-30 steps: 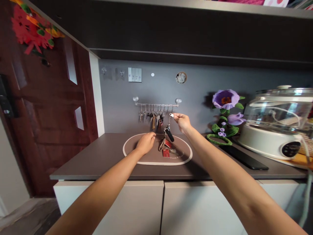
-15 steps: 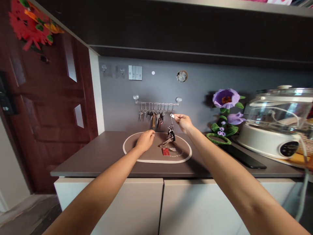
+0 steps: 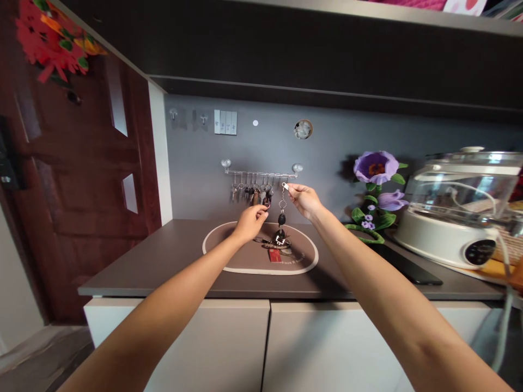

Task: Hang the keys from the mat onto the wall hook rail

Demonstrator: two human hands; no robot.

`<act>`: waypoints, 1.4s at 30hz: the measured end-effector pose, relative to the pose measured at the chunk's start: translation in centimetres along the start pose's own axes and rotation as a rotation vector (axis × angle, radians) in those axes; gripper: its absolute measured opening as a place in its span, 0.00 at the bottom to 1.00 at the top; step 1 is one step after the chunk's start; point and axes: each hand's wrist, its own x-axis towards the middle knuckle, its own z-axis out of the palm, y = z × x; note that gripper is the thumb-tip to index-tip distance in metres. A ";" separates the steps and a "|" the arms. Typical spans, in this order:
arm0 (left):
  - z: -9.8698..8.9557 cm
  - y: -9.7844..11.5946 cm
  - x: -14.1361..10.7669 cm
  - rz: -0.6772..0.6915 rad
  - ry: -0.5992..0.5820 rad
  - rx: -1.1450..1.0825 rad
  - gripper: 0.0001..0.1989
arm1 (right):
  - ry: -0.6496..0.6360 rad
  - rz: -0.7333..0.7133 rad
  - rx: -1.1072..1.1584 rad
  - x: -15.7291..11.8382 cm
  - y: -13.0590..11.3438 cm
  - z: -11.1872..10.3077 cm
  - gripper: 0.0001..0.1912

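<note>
A dark grey countertop [image 3: 171, 261] ran over white cabinet doors [image 3: 204, 343], with a grey back wall behind it and a dark upper cabinet overhead. A brown panelled door [image 3: 81, 179] with a red paper decoration [image 3: 49, 43] stood at the left. On the counter lay an oval brown mat [image 3: 229, 256] edged in white. To the right sat purple artificial flowers [image 3: 376, 174], a flat black slab [image 3: 408, 267] and a white cooker with a clear lid [image 3: 457, 218]. A chrome hook rail [image 3: 261, 173] on the wall carried several key bunches.

The right hand [image 3: 304, 200] pinched the small white tab at the top of a key chain [image 3: 281, 218] just under the rail's right end; the chain hung straight down, its black fob in the air and its lower keys and red tag resting on the mat. The left hand [image 3: 250, 222] was raised off the mat, fingers narrowed around a brown-tagged key bunch [image 3: 266, 200] hanging from the rail; whether it truly gripped it could not be told.

Half a second before, the left hand had lain low on the mat, and the right had held the chain slightly lower and further right, with the fob swinging at a tilt.
</note>
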 end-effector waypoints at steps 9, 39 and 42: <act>1.7 -0.1 3.3 -0.136 -0.006 -0.326 0.12 | -0.043 -0.006 0.094 -0.2 0.9 1.2 0.10; -1.4 -3.0 3.9 -0.471 0.118 -0.898 0.04 | -0.054 0.224 -0.032 -1.1 6.6 1.9 0.07; -1.6 -2.7 4.1 -0.490 0.144 -1.006 0.06 | -0.149 0.158 -0.200 -1.5 7.2 2.4 0.04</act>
